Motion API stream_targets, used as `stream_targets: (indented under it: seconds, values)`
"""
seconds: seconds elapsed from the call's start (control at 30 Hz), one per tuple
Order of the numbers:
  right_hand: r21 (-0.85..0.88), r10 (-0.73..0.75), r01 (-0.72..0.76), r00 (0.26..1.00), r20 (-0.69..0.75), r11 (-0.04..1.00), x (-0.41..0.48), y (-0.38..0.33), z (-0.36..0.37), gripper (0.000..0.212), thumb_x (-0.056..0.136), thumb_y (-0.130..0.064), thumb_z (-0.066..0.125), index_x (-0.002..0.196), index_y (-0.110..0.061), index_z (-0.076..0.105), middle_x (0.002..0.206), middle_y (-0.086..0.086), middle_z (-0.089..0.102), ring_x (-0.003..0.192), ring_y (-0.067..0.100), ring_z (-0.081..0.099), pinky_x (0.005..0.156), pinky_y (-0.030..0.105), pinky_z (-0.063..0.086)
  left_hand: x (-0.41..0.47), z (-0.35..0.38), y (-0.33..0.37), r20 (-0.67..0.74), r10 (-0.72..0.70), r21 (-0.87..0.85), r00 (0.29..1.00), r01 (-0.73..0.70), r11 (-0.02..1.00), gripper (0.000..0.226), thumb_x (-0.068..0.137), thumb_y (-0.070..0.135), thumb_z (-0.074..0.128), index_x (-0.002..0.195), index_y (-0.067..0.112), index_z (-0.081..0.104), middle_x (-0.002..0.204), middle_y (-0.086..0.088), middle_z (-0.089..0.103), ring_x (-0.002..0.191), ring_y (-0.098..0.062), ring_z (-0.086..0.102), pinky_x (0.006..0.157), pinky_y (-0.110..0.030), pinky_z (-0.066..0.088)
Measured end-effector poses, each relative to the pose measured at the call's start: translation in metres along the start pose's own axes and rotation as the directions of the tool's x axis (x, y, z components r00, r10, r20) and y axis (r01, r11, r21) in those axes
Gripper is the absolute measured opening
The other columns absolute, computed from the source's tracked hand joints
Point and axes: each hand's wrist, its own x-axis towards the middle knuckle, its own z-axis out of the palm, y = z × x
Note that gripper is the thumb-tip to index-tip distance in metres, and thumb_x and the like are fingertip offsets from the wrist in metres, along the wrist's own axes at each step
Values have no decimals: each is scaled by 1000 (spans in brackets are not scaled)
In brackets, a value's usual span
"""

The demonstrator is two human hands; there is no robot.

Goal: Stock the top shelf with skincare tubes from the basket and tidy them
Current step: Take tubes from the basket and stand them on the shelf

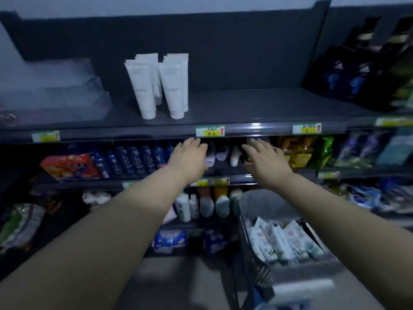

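Note:
Several white skincare tubes [156, 86] stand cap-down in two short rows on the dark top shelf [245, 108], left of its middle. Both my arms reach forward below that shelf's front edge. My left hand [190, 157] and my right hand [266, 159] hover with fingers spread and relaxed, in front of the second shelf, holding nothing. The grey basket [257, 198] stands at the lower right, under my right forearm, with several white tubes [286, 240] lying in it.
Clear plastic boxes [51, 90] sit at the top shelf's left end, dark boxed products [362, 74] at its right end. Lower shelves hold blue bottles [134, 159], a red packet [69, 166], green bags [321, 151] and tubes. Price tags [210, 131] line the shelf edge.

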Motion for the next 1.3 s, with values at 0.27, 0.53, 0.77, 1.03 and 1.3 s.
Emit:
stream_targets:
  seconds: [0.27, 0.53, 0.77, 1.03, 1.3]
  values:
    - [-29, 180, -178, 960, 215, 984, -77, 68, 37, 59, 95, -43, 46, 146, -22, 26, 154, 4, 26, 143, 24, 21, 108, 47, 29, -10, 62, 80, 105, 146, -203, 984, -122, 972, 63, 93, 33, 58, 145, 10, 34, 154, -10, 30, 144, -28, 23, 116, -41, 28]
    - [-48, 206, -205, 891, 405, 978, -93, 135, 90, 57, 96, -40, 43, 147, -23, 23, 153, 4, 27, 141, 26, 24, 108, 47, 28, 26, 115, 149, 235, 170, -328, 957, -87, 941, 58, 94, 26, 57, 146, 13, 34, 152, -7, 33, 142, -26, 27, 114, -41, 32]
    - [37, 65, -101, 835, 546, 994, -76, 189, 151, 54, 98, -37, 39, 147, -20, 23, 150, 5, 30, 137, 28, 29, 106, 45, 30, 54, 183, 188, 503, 53, -338, 863, 140, 931, 38, 95, 23, 54, 129, 7, 49, 120, -13, 59, 106, -28, 57, 82, -35, 47]
    - [143, -108, 19, 757, 644, 990, -76, 228, 200, 57, 96, -36, 46, 146, -19, 24, 153, 6, 27, 139, 27, 25, 109, 44, 29, 81, 249, 231, 699, -26, -303, 715, 329, 895, 31, 97, 7, 42, 127, -1, 47, 128, -23, 53, 113, -35, 53, 79, -30, 41]
    - [262, -199, 34, 749, 632, 964, -83, 242, 215, 55, 98, -36, 44, 147, -21, 25, 154, 5, 26, 141, 25, 23, 110, 42, 26, 80, 274, 228, 764, -56, -281, 642, 410, 868, 24, 93, 13, 51, 114, 2, 57, 115, -18, 63, 102, -29, 60, 86, -37, 49]
